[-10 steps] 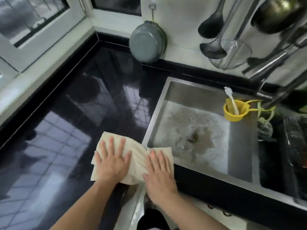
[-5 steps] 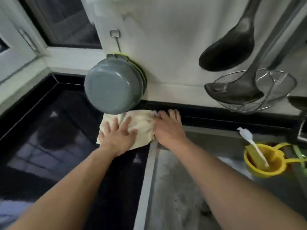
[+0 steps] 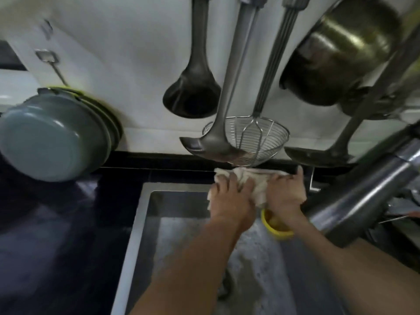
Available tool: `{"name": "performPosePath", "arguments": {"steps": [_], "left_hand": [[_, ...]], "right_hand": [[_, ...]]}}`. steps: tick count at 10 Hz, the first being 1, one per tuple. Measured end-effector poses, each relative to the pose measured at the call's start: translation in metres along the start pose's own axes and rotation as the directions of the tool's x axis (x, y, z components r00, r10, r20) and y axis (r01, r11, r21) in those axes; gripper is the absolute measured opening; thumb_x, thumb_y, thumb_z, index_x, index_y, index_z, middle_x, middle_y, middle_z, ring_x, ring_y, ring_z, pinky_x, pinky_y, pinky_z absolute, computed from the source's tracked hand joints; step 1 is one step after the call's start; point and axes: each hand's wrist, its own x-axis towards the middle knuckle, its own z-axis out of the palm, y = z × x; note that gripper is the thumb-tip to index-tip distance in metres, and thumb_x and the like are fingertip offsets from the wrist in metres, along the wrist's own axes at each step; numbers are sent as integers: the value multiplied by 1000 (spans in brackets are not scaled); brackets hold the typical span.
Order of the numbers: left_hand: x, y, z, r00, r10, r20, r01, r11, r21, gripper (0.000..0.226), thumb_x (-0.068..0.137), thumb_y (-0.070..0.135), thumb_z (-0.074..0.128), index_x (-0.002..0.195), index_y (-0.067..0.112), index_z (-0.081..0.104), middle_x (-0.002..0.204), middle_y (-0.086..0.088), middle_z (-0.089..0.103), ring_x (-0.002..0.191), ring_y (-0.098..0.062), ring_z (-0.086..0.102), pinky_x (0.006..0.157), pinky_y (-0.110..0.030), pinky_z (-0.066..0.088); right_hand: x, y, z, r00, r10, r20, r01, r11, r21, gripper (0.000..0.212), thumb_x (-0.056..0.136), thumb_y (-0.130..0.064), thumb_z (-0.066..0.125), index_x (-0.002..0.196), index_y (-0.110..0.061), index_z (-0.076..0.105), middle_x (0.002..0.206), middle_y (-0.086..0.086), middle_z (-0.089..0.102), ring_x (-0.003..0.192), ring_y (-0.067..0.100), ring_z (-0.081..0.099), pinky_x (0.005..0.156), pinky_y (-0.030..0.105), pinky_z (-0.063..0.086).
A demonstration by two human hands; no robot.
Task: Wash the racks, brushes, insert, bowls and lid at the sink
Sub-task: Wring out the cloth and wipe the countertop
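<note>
Head view: both hands press a cream cloth (image 3: 252,178) flat on the back rim of the sink (image 3: 145,219), at the desk's (image 3: 56,235) far edge. Left hand (image 3: 231,198) grip apart, fingers spread on the cloth; right hand (image 3: 285,192) grip apart, fingers straight on the cloth's right end. A yellow cup (image 3: 276,226) sits in the sink just below the right wrist. Sink basin foamy. Grey bowls (image 3: 52,135) hang on the wall at the desk's far left. A black ladle (image 3: 193,94), a wire skimmer (image 3: 259,142) and a steel pot (image 3: 336,53) hang above the sink.
</note>
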Motion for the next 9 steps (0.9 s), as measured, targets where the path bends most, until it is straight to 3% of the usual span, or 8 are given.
{"name": "performPosePath", "arguments": {"steps": [1,2,3,4,5,6,8,9], "left_hand": [[4,18,0,999,25,33,-25,1000,-15,60,108,48,26,164,33,12,172,-17,1,155,-47,-3,124,-58,5],[-1,1,-5,999,37,1,-37,997,68,57,109,50,18,163,33,18,172,-13,8,156,-43,5,124,-58,9],[-10,-41,-19,997,-66,-48,69,996,48,54,108,52,17,156,36,36,168,-6,24,152,-38,17,124,-59,9],[-34,-111,-36,964,-255,-79,257,966,20,52,107,52,21,154,38,38,167,-4,26,152,-34,18,124,-59,8],[-70,-207,-51,908,-407,-98,411,911,26,55,107,50,23,161,41,26,172,-3,17,158,-27,12,126,-57,6],[-105,-302,-66,847,-510,-147,514,858,-12,54,107,50,17,160,45,25,172,-2,18,159,-24,9,127,-58,5],[-218,-399,-66,823,-554,-127,564,824,59,54,104,39,27,158,44,33,169,-1,27,157,-22,16,127,-50,7],[-309,-375,-45,856,-474,-207,475,879,-49,56,97,37,31,142,23,60,147,-12,55,142,-30,42,119,-47,32]], "right_hand": [[6,12,0,982,61,178,-53,998,-45,38,107,-14,29,135,-6,52,138,16,58,134,32,49,117,40,24],[17,2,19,966,149,212,-153,988,1,36,103,-20,37,130,-6,56,132,19,61,129,37,52,117,47,29],[17,-25,12,949,178,261,-219,966,135,44,97,-26,46,137,-8,53,140,25,54,133,42,46,118,52,24],[2,-85,-11,983,-10,184,-46,953,301,46,95,-32,49,137,-15,55,139,21,53,127,39,50,110,46,36],[-22,-163,-31,967,-247,63,187,853,487,54,95,-35,49,148,-27,44,144,24,39,127,44,44,111,46,35],[-33,-239,-52,907,-421,3,354,766,537,54,102,-37,41,155,-32,33,154,23,24,139,44,26,119,47,21],[-86,-328,-66,720,-693,44,561,618,551,64,101,-60,23,160,-40,6,167,8,-17,152,32,-19,125,48,-4],[-172,-311,-61,665,-747,2,621,554,554,67,101,-61,23,160,-36,4,166,9,-21,150,29,-27,124,47,-10]]}}
